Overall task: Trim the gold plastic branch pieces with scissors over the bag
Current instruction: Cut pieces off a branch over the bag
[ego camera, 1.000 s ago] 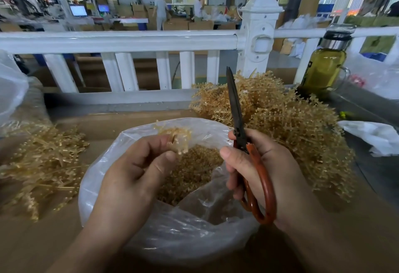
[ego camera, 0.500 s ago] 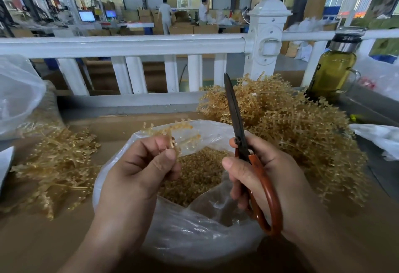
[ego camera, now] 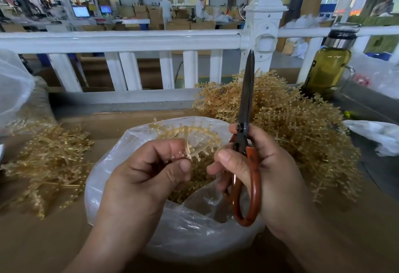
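Note:
My left hand [ego camera: 149, 171] pinches a small gold plastic branch piece [ego camera: 194, 136] between thumb and fingers, holding it above the open clear plastic bag [ego camera: 185, 229]. Gold trimmings [ego camera: 194, 184] lie inside the bag. My right hand [ego camera: 265, 177] grips the red-handled scissors [ego camera: 246, 143], blades closed and pointing straight up, just right of the branch piece. A big heap of gold branches [ego camera: 298, 126] lies behind my right hand, and a smaller heap [ego camera: 49, 164] lies to the left of the bag.
A white railing [ego camera: 133, 39] runs across the back of the brown work surface [ego camera: 43, 240]. A bottle of yellow-green liquid [ego camera: 328, 65] stands at the back right. Crumpled plastic [ego camera: 375, 134] lies at the right, another clear bag [ego camera: 13, 87] at the left.
My left hand has drawn a longer curved branch piece up out of its fingers above the bag. The scissors stay upright and closed, now closer to the piece.

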`<state>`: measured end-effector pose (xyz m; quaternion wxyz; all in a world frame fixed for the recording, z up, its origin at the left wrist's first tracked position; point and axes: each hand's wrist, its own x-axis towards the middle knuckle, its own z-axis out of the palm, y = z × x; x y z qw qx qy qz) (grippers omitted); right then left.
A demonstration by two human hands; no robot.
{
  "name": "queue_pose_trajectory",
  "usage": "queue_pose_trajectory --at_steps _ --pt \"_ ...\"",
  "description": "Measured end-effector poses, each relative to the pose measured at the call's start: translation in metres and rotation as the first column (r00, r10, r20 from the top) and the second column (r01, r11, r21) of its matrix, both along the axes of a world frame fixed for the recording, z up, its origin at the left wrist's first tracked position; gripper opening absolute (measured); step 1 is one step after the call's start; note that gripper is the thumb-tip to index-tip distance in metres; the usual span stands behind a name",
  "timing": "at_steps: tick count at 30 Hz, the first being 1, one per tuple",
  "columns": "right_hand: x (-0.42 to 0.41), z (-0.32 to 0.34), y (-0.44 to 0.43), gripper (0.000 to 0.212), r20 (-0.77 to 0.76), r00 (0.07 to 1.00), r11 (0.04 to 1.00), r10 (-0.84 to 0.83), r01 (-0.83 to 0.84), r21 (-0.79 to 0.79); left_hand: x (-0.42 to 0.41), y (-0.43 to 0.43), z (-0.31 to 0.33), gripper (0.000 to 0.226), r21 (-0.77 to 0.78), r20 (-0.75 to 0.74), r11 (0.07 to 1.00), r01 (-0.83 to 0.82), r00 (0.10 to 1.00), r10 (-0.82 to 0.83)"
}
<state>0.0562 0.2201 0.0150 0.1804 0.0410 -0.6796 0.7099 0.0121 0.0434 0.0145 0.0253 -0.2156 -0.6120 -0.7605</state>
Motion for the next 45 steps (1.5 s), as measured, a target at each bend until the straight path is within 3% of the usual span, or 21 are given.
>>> queue_pose_trajectory --at_steps 5,10,18,34,37,39,41,43,45 --pt "0.001 0.004 -0.004 0.035 -0.053 0.998 0.993 0.033 -0.039 -0.111 0.002 0.001 0.002 0.021 -0.023 0.013 0.999 -0.027 1.000 0.027" --pt "0.003 0.000 -0.003 0.035 -0.074 0.997 0.993 0.030 -0.039 -0.113 0.007 0.002 0.004 0.019 -0.060 -0.004 0.998 -0.036 0.999 0.035" --pt "-0.002 -0.002 0.004 0.036 -0.139 0.987 0.976 -0.084 0.054 -0.211 0.008 0.000 0.006 0.023 -0.031 0.016 0.995 0.099 0.995 -0.098" --pt "-0.002 0.001 0.001 0.033 -0.103 0.994 0.949 -0.036 0.001 -0.316 0.003 -0.002 0.002 0.027 0.049 0.135 0.992 0.119 0.983 -0.125" --pt "-0.002 0.004 0.004 0.032 -0.108 0.994 0.939 -0.029 -0.010 -0.343 0.005 -0.010 0.007 0.028 -0.100 0.078 0.994 0.051 0.996 -0.043" --pt "-0.001 0.006 0.007 0.033 -0.113 0.994 0.939 -0.004 -0.035 -0.341 0.003 -0.020 0.010 0.028 -0.310 -0.094 0.934 -0.176 0.984 0.155" --pt "0.000 0.008 0.011 0.037 -0.126 0.991 0.946 0.047 -0.085 -0.312 0.000 -0.028 0.014 0.039 -0.347 -0.180 0.894 -0.285 0.955 0.235" --pt "0.000 0.008 0.014 0.041 -0.133 0.983 0.946 0.127 -0.161 -0.283 0.000 -0.029 0.013 0.052 -0.307 -0.134 0.934 -0.183 0.980 0.148" --pt "0.001 0.008 0.015 0.048 -0.122 0.969 0.940 0.217 -0.241 -0.244 0.001 -0.024 0.010 0.049 -0.319 -0.040 0.948 0.003 0.999 -0.017"
